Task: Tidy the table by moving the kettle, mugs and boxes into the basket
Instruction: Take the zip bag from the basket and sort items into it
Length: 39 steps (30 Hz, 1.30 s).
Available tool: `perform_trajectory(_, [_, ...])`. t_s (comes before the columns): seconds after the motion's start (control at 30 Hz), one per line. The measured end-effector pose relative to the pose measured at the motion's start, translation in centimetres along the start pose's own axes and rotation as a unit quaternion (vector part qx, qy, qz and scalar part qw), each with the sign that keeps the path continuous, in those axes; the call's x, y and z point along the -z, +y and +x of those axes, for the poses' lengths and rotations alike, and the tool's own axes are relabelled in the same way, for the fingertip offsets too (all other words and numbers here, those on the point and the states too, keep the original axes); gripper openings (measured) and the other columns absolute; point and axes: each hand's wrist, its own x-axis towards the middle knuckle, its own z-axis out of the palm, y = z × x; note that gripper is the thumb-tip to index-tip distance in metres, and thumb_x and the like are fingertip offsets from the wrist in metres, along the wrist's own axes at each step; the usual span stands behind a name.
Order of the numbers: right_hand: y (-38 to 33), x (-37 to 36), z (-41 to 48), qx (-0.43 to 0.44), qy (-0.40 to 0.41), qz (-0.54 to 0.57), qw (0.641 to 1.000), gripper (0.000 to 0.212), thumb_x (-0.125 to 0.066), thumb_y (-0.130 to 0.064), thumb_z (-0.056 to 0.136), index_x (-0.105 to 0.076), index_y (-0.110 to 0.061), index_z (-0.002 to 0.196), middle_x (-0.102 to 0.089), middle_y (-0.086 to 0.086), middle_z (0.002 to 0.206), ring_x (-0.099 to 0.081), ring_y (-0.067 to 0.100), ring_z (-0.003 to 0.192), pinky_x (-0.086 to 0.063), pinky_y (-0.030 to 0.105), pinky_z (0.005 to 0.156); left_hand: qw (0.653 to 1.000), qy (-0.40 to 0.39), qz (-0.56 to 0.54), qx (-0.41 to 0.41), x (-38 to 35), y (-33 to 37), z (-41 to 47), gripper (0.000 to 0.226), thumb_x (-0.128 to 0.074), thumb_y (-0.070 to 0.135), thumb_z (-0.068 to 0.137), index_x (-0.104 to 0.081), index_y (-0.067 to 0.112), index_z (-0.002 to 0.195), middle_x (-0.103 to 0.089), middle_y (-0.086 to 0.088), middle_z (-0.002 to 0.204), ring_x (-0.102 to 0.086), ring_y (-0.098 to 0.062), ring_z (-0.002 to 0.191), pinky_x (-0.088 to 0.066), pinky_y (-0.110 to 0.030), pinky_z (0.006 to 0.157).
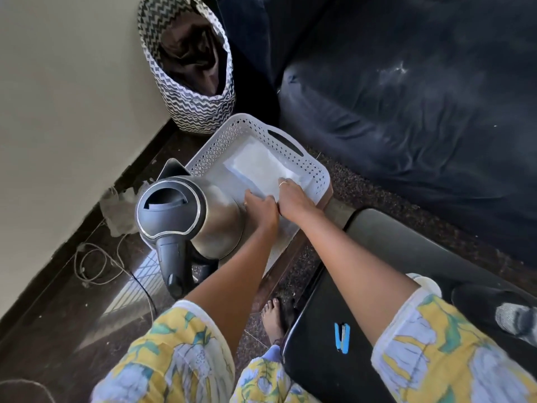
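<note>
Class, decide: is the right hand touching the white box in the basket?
Touching: the head view shows the right hand with fingers on the white box.

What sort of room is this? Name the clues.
Probably a home living room: a dark blue fabric sofa, a zigzag-patterned cloth laundry bag on the floor, and a steel electric kettle in a white perforated plastic basket.

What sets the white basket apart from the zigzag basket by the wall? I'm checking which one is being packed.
The white basket is rigid, low, rectangular perforated plastic; the zigzag basket is soft, tall and rounded. The white basket holds the kettle and a pale box, with both hands in it; the zigzag basket holds only dark cloth, untouched. Both are open-topped.
</note>
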Motion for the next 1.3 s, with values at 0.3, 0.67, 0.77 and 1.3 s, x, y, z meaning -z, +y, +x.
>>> perform_trajectory(0.3, [0.2,1.2,-0.3,0.059,-0.034,-0.033,0.997,0.042,-0.035,-0.011,0.097,-0.035,-0.009,0.139,-0.047,0.019,0.137,-0.048,0.035,0.124,-0.04,0.036,0.083,0.989,-0.024,-0.138,0.047,-0.9,0.2,0.4,0.034,-0.058,0.014,0.088,-0.053,-0.003,0.117,-0.061,-0.019,0.117,-0.059,-0.029,0.104,-0.042,-0.029,0.078])
perform_trajectory(0.67, [2.2,4.0,-7.2,0.126,-0.01,0.151,0.98,0.065,-0.059,-0.012,0.088,-0.03,-0.023,0.145,-0.06,0.004,0.129,-0.057,0.018,0.117,-0.048,0.026,0.09,0.984,-0.006,-0.144,-0.104,0.2,1.2,-6.2,0.012,-0.057,0.021,0.085,-0.059,0.02,0.097,-0.064,-0.002,0.087,-0.06,-0.021,0.082,-0.051,-0.041,0.078])
perform_trajectory(0.77, [3.2,5.2,-9.9,0.133,0.013,0.192,0.972,0.051,-0.062,-0.008,0.086,-0.047,-0.019,0.134,-0.067,0.0,0.11,-0.063,0.014,0.101,-0.049,0.012,0.072,0.98,-0.026,-0.123,-0.156,-0.2,1.3,-9.1,0.01,-0.058,0.034,0.086,-0.058,0.026,0.091,-0.062,0.006,0.079,-0.061,-0.014,0.074,-0.051,-0.037,0.071])
perform_trajectory(1.3, [17.5,6.6,-20.3,0.011,0.061,0.302,0.951,0.028,-0.057,-0.021,0.095,-0.058,-0.011,0.121,-0.068,0.009,0.114,-0.064,0.024,0.103,-0.051,0.045,0.094,0.974,-0.071,0.023,-0.212,-6.4,-5.4,-22.2,0.01,-0.047,0.03,0.095,-0.055,0.024,0.092,-0.062,0.005,0.088,-0.06,-0.014,0.081,-0.048,-0.031,0.072])
